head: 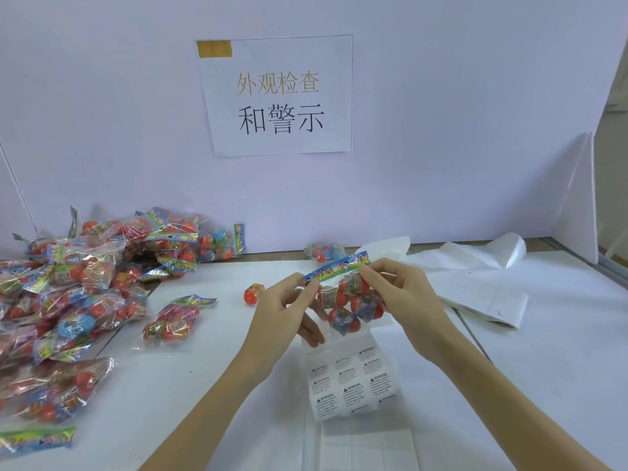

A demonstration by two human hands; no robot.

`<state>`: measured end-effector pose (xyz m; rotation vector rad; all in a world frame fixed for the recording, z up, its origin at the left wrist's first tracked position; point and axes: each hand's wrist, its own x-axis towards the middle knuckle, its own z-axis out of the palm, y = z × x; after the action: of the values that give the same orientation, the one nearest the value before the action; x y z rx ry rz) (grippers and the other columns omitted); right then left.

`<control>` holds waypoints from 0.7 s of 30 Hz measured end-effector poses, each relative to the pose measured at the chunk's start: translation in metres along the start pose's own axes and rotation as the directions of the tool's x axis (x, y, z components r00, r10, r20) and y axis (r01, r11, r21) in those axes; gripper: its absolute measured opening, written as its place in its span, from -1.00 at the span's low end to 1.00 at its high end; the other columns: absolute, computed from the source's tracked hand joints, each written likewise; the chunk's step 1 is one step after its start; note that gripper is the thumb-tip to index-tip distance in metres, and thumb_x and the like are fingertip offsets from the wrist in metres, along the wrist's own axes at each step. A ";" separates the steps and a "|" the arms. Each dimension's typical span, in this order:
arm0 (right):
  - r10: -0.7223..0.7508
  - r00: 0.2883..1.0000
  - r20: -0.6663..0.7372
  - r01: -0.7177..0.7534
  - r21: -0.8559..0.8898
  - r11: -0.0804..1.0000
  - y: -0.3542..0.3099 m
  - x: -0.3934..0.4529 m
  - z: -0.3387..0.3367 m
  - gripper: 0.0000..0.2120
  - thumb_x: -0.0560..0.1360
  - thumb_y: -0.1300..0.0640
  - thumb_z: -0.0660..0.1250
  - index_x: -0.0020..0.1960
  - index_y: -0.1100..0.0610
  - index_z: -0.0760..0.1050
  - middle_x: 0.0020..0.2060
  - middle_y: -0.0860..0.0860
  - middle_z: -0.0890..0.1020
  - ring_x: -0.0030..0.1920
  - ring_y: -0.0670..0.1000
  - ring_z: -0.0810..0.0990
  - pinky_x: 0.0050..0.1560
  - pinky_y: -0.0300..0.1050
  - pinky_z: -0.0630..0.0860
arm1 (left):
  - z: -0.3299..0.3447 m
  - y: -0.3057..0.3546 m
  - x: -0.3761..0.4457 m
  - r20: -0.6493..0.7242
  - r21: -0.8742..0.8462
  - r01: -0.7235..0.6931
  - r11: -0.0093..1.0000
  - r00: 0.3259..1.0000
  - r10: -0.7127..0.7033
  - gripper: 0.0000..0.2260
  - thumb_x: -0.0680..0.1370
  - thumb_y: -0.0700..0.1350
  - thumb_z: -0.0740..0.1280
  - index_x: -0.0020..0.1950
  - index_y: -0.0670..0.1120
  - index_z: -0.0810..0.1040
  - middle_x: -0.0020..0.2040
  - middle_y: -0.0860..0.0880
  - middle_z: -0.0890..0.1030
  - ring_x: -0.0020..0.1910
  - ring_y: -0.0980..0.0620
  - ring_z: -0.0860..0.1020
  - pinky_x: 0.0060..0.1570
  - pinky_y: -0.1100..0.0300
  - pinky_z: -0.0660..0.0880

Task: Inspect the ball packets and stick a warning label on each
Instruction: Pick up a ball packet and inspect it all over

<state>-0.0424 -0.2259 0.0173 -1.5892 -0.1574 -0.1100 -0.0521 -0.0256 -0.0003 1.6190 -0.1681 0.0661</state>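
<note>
Packets heap (pixel 68 290) lies left, label sheet (pixel 353 382) near centre, papers (pixel 482 297) right, perhaps stacked.

Paper sign (pixel 277 96) on white wall, form sheet (pixel 489 302), crumpled plastic bag (pixel 489 251)

White back panel (pixel 441 113), pale lilac cast under even light. Paper sign (pixel 278 96) fixed to it, printed Chinese characters, yellow tape strip (pixel 214 49) at its top left corner. White side divider (pixel 577 198) stands at right. White tabletop (pixel 560 351); brown strip (pixel 272 256) along the panel's foot.
</note>
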 end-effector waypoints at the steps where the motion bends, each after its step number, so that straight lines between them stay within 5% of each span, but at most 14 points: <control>1: 0.004 1.000 -0.007 -0.004 0.010 1.000 -0.001 0.000 -0.001 -0.75 0.66 0.13 0.36 -0.18 0.05 0.67 -0.24 0.04 0.72 -0.32 -0.07 0.58 -0.27 -0.23 0.43 | 0.000 0.001 0.000 -0.016 0.011 -0.008 1.000 1.000 0.008 -0.76 0.68 -0.03 0.33 0.00 -0.20 0.64 -0.11 -0.19 0.70 -0.39 -0.24 0.66 -0.42 0.09 0.59; 5: -0.006 0.999 0.038 0.003 0.076 0.997 -0.002 0.000 -0.004 -0.76 0.73 0.15 0.22 0.11 0.01 0.68 -0.04 0.06 0.77 -0.09 0.03 0.74 -0.10 -0.12 0.63 | -0.002 0.004 0.001 -0.074 -0.184 0.023 0.983 0.997 -0.037 -0.80 0.66 -0.13 0.36 0.03 -0.16 0.77 0.02 -0.16 0.75 -0.17 -0.14 0.73 -0.15 0.17 0.66; 8: 0.046 0.987 0.157 -0.072 0.162 0.984 -0.002 0.000 -0.003 -0.63 0.62 -0.12 0.35 0.36 0.01 0.51 0.00 0.17 0.76 0.01 0.20 0.76 -0.02 0.03 0.71 | -0.007 0.004 0.002 -0.077 -0.341 0.048 0.939 0.994 -0.079 -0.80 0.67 -0.19 0.34 0.03 -0.18 0.77 0.07 -0.17 0.75 -0.02 -0.12 0.75 0.03 0.22 0.65; 11: 0.079 0.980 0.182 -0.114 0.191 0.975 -0.005 0.001 -0.004 -0.38 0.49 -0.30 0.42 0.33 0.14 0.50 -0.01 0.22 0.75 0.01 0.25 0.76 -0.01 0.00 0.70 | -0.008 0.007 0.001 -0.050 -0.367 0.081 0.927 0.993 -0.106 -0.77 0.67 -0.20 0.33 -0.05 -0.14 0.79 0.07 -0.16 0.75 0.00 -0.12 0.75 0.00 0.25 0.65; 14: 0.028 0.973 0.230 -0.086 0.243 0.966 -0.007 -0.001 -0.005 -0.39 0.50 -0.25 0.43 0.28 0.22 0.55 0.05 0.26 0.73 0.07 0.29 0.73 0.04 0.01 0.69 | -0.007 0.005 0.000 -0.002 -0.339 0.094 0.936 0.995 -0.100 -0.80 0.67 -0.17 0.34 0.06 -0.21 0.75 0.13 -0.17 0.74 0.06 -0.16 0.74 0.07 0.24 0.64; 17: -0.022 0.990 0.139 -0.004 0.181 0.983 -0.006 0.000 -0.007 -0.58 0.47 -0.08 0.50 0.15 0.23 0.63 -0.04 0.21 0.76 -0.05 0.25 0.75 0.02 -0.01 0.69 | -0.008 0.008 0.000 0.080 -0.332 0.162 0.929 0.986 -0.144 -0.71 0.66 -0.07 0.36 0.20 -0.28 0.67 0.14 -0.20 0.73 0.02 -0.22 0.73 -0.17 0.17 0.67; 21: 0.012 0.983 0.186 -0.022 0.053 0.998 -0.006 -0.001 -0.009 -0.67 0.56 -0.09 0.42 0.09 0.18 0.65 -0.06 0.11 0.77 -0.11 0.07 0.72 0.05 0.03 0.62 | -0.007 0.008 -0.001 0.027 -0.200 0.129 0.971 0.992 -0.127 -0.55 0.55 0.22 0.39 0.10 -0.17 0.69 -0.05 -0.11 0.70 -0.26 -0.02 0.54 -0.50 0.20 0.37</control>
<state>-0.0437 -0.2352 0.0232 -1.5448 -0.2897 0.0556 -0.0535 -0.0195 0.0076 1.4241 -0.0780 -0.0603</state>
